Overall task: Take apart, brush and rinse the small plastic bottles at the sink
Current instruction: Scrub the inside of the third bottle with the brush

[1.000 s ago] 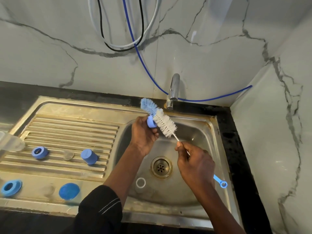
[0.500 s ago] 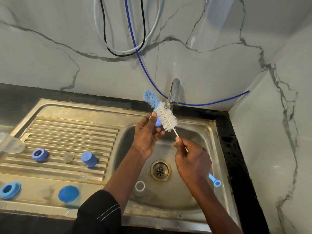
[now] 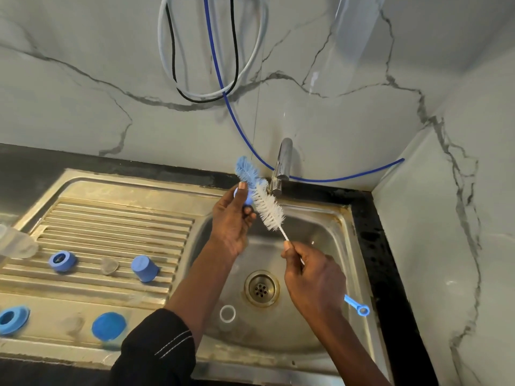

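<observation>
Over the steel sink basin (image 3: 320, 240), my left hand (image 3: 232, 224) grips a small blue bottle part (image 3: 249, 201), mostly hidden by my fingers. My right hand (image 3: 312, 277) holds the white wire stem of a bottle brush (image 3: 266, 200) whose white and blue bristles lie against that part. The brush's blue loop handle (image 3: 359, 306) sticks out below my right hand. On the ribbed drainboard (image 3: 117, 227) lie a blue cap (image 3: 145, 268), a blue ring (image 3: 62, 261) and a clear disc (image 3: 109, 266). A clear bottle (image 3: 15, 243) lies at the left edge.
A chrome tap (image 3: 281, 165) stands behind the basin, just right of the brush. A white ring (image 3: 227, 313) lies in the basin near the drain (image 3: 261, 288). A blue lid (image 3: 109, 327) and a blue collar (image 3: 12, 320) sit at the front left. Hoses (image 3: 223, 79) hang on the marble wall.
Both hands and the brush have risen toward the tap. The left hand has turned the blue part, with the thumb now over its top.
</observation>
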